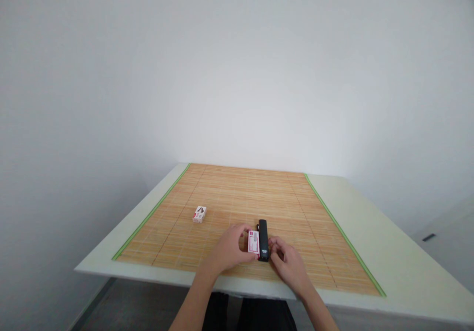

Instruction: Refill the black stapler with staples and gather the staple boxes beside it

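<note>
My left hand (230, 249) spans a small white box with pink-red edges and printing (254, 242), its thumb at the near end and its fingers at the far end. Directly to the right of that box, apparently against it, lies a black stapler (263, 241), lengthwise away from me. My right hand (287, 262) rests beside the stapler's right side with its fingers curled in and thumb close to them. What those fingertips pinch, if anything, cannot be made out. A second small box, white and pink with a dark picture on top (199, 214), stands apart to the left.
A bamboo mat (244, 188) with green edging covers much of the white table (374, 232). White walls (240, 74) rise behind the table and at the sides. The table's front edge runs under my forearms, with my dark-clad legs (264, 316) below.
</note>
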The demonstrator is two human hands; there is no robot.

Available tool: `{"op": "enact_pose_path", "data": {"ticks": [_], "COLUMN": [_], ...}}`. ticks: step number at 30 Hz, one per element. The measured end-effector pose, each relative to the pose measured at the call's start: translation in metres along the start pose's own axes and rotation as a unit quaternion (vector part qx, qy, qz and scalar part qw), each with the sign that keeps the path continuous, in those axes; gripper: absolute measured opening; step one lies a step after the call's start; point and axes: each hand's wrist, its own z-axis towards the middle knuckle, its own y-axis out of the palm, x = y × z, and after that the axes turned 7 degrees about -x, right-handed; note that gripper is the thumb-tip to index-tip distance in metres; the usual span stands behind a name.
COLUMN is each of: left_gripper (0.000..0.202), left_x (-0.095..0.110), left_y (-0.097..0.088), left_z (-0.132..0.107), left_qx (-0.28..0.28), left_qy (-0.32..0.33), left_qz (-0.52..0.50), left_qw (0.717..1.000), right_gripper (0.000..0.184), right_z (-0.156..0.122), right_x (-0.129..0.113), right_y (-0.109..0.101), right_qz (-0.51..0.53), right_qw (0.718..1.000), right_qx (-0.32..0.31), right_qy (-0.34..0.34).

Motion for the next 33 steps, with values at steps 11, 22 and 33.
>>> {"op": "enact_pose_path", "data": {"ticks": [11, 22, 33], "left_gripper": [0.065, 0.041, 0.040], "left_x": [-0.014, -0.106, -0.082], "left_y": [-0.024, -0.129, -0.050], "left_z": [-0.007, -0.019, 0.042], "left_qx": [0.047, 0.264, 0.129], "left_qy": [-0.016, -0.228, -0.157], "left_qz": [0.015, 0.122, 0.031], "left_qw": [0.999, 0.929, 0.979], "right_gripper": [0.030, 0.050, 0.056], "right_z": [0.000, 0.001, 0.000], "right_x": [0.002, 0.005, 0.001], "right_y": [0.000, 0.002, 0.000], "right_qz": [0.001, -0.001, 0.029], "right_qw": [1.000, 1.000, 1.000], "right_qx": [0.016, 0.007, 0.005], "right_qy": [0.004, 0.006, -0.009]}}
